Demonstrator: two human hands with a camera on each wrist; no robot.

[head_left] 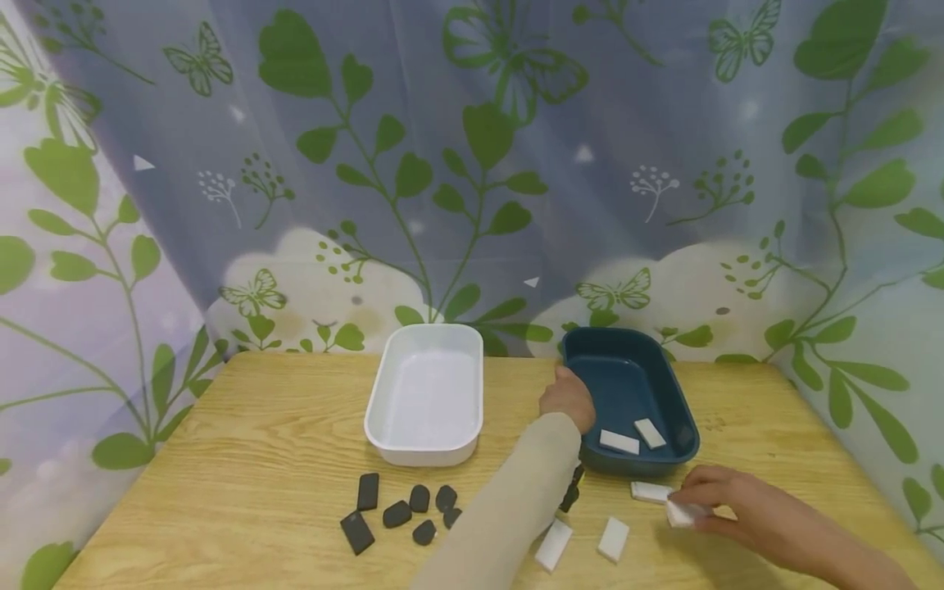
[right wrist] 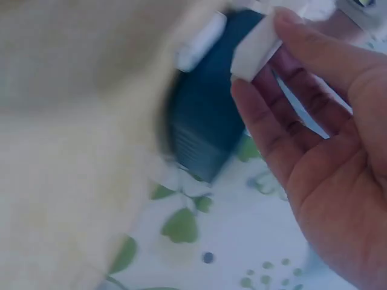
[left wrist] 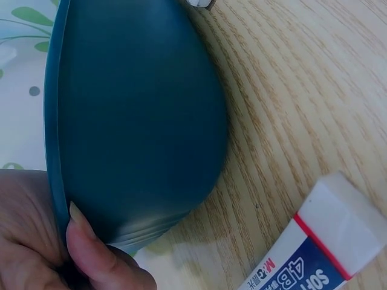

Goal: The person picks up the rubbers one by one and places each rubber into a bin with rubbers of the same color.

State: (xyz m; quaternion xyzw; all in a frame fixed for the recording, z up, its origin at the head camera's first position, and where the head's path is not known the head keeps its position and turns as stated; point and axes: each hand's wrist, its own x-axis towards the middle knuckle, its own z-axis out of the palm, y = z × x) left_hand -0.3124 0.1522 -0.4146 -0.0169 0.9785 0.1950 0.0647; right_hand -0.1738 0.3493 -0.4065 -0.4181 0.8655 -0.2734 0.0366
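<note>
My left hand (head_left: 569,400) pinches the left rim of a dark blue basin (head_left: 686,401), thumb on the inner wall in the left wrist view. Two white erasers lie inside the basin, one flat (head_left: 619,442) and one slanted (head_left: 650,433). Just in front of the basin's right side, my right hand (head_left: 752,512) holds a white eraser (head_left: 682,515) between thumb and fingertips. Another eraser (head_left: 649,492) lies beside it, close to the basin's front wall. Nearer the front are two more erasers, one (head_left: 613,540) right of the other (head_left: 553,546). A printed sleeve shows on one eraser (left wrist: 320,241).
A white basin (head_left: 425,456) stands left of the blue one. Before it lie several small black pieces, some rectangular (head_left: 368,492) and some rounded (head_left: 397,514). My left sleeve (head_left: 509,508) crosses the wooden table (head_left: 258,459) and hides part of it. A patterned curtain (head_left: 413,205) hangs behind.
</note>
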